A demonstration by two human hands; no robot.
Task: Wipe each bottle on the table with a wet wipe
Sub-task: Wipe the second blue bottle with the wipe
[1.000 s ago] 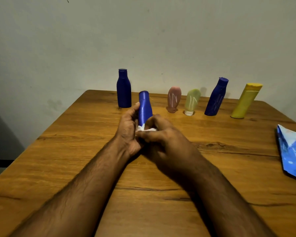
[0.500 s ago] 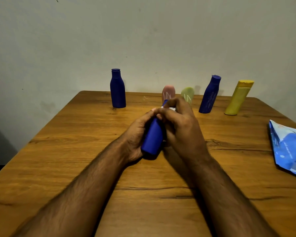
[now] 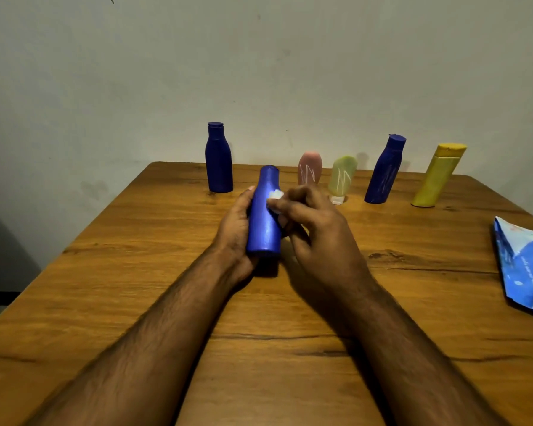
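My left hand [image 3: 235, 229] grips a blue bottle [image 3: 265, 216] above the middle of the wooden table [image 3: 136, 272], its cap pointing away from me. My right hand [image 3: 314, 229] pinches a small white wet wipe [image 3: 275, 196] against the bottle's upper right side. Along the far edge stand a dark blue bottle [image 3: 218, 158], a pink tube [image 3: 310, 169], a pale green tube [image 3: 342, 178], a second dark blue bottle [image 3: 384, 170] and a yellow bottle [image 3: 437, 176]. The tubes and the right blue bottle carry white scribble marks.
A blue and white wet wipe packet [image 3: 526, 265] lies at the table's right edge. A plain grey wall [image 3: 259, 72] rises right behind the row of bottles. The table's left edge drops into a dark gap.
The held bottle has turned so its base faces me and its cap points away. My right hand with the wipe has moved from the bottle's lower end to its upper side.
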